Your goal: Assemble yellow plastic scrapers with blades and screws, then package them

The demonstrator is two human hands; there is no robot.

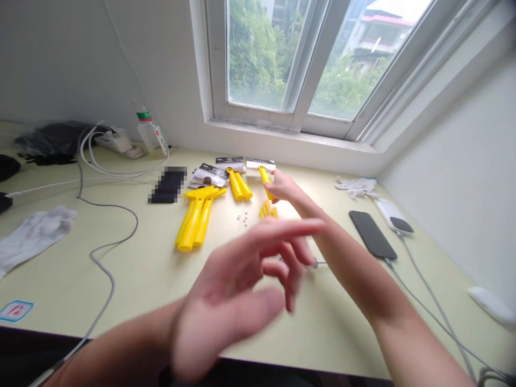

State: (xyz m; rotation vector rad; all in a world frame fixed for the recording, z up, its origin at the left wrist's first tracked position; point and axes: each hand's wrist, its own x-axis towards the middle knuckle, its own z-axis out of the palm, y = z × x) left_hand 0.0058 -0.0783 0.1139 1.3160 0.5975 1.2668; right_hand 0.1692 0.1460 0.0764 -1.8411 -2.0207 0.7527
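Observation:
My left hand is in the foreground above the table, slightly blurred, its fingers apart and nothing visibly held. Behind its fingertips, a small tool with a thin metal shaft shows only in part. At the far side, my right hand has its fingers on a yellow handle. Two similar yellow handles lie just left of it. Yellow T-shaped pieces sit further left. Some yellow toothed parts and several tiny metal nuts lie nearer me, the toothed parts partly behind my left hand.
Packets with black labels lie behind the yellow parts. A plastic bottle, a power strip and a glove are on the left. Right of my arm are a phone, a power bank, cables and another glove.

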